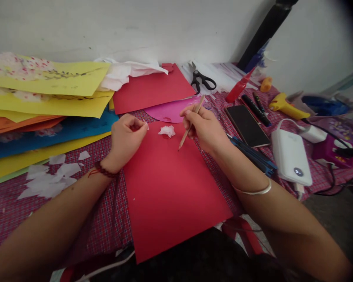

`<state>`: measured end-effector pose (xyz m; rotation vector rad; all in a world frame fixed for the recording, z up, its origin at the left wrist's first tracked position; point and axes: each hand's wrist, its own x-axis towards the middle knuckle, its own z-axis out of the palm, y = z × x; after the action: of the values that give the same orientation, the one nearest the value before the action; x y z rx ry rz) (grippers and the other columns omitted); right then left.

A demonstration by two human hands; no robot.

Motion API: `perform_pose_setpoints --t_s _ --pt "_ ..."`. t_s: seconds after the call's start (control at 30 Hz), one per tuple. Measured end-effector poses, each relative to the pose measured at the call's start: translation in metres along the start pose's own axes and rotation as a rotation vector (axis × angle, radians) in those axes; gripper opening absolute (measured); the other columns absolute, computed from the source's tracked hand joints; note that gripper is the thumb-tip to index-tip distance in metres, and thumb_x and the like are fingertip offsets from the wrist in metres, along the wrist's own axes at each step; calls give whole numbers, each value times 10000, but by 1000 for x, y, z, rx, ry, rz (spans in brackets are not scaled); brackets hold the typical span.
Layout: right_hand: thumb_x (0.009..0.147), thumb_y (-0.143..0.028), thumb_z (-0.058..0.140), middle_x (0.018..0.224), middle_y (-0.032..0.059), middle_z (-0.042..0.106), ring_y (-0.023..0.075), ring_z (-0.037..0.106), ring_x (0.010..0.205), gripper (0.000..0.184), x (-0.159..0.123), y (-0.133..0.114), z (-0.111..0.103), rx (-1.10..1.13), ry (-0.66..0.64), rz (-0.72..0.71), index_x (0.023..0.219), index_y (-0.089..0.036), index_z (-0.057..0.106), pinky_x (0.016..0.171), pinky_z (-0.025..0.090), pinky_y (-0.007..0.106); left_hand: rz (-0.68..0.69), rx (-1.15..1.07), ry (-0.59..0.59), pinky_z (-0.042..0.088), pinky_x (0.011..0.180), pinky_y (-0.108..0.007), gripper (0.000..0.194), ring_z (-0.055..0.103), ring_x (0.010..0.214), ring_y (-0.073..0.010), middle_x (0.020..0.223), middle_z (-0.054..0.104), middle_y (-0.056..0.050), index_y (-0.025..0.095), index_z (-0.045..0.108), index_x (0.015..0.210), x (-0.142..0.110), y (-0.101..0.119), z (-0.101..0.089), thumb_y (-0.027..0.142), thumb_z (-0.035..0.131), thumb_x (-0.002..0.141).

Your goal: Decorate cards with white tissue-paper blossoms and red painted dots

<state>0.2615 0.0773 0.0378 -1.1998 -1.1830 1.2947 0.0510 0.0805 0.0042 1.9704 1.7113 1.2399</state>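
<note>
A red sheet of paper (176, 192) lies before me, its lower end reaching past the table edge. Near its top sits a small crumpled tuft of white tissue paper (167, 131), with a wet-looking spot just under it. My right hand (204, 127) grips a thin wooden stick (186, 135), its dark reddish tip slanting down over the sheet, right of the tuft. On the tuft's left, my left hand (128, 135) is closed in a pinch at the sheet's edge; whatever its fingertips hold is too small to name. Torn white tissue pieces (51, 178) lie farther left.
Stacked coloured papers (76, 105) fill the left side. Behind are a pink sheet (173, 109), another red sheet (155, 92) and scissors (201, 77). Rightward lie a red tube (239, 88), a phone (247, 125), a yellow glue gun (288, 106) and a white power bank (291, 156).
</note>
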Motion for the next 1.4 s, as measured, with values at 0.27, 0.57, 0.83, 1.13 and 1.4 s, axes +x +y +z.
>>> perform_pose_setpoints --t_s 0.27,0.57,0.83,1.13,1.4 --pt "951 -363 575 609 -68 517 54 438 445 190 0 8 -3 11 -55 -146 859 -204 529 415 357 185 236 162 -319 418 684 -329 237 557 723 -182 696 602 -23 200 595 614 -24 9 7 165 596 848" --pt "959 -575 512 820 -2 598 106 590 677 345 -3 20 5 -102 -87 -467 997 -234 539 604 508 242 232 185 -338 438 694 -322 210 569 736 -181 732 622 -31 197 631 665 -23 8 10 143 593 864" --pt "1008 -478 456 868 32 631 162 618 805 283 -6 18 10 -404 -124 -570 994 -218 568 775 518 326 231 153 -318 462 700 -337 211 602 748 -198 742 646 -39 214 666 686 -20 9 17 174 615 887" --pt "967 -321 530 877 43 649 196 622 801 99 -6 14 16 -473 -170 -474 948 -236 578 809 502 361 238 111 -292 459 679 -332 199 616 732 -198 737 660 -43 204 667 667 -18 7 20 139 643 854" --pt "946 -258 522 914 63 646 225 614 897 76 -5 13 17 -599 -173 -542 942 -222 588 873 472 373 126 134 -358 398 625 -317 171 576 677 -183 740 665 -52 190 638 685 -4 7 22 129 582 834"
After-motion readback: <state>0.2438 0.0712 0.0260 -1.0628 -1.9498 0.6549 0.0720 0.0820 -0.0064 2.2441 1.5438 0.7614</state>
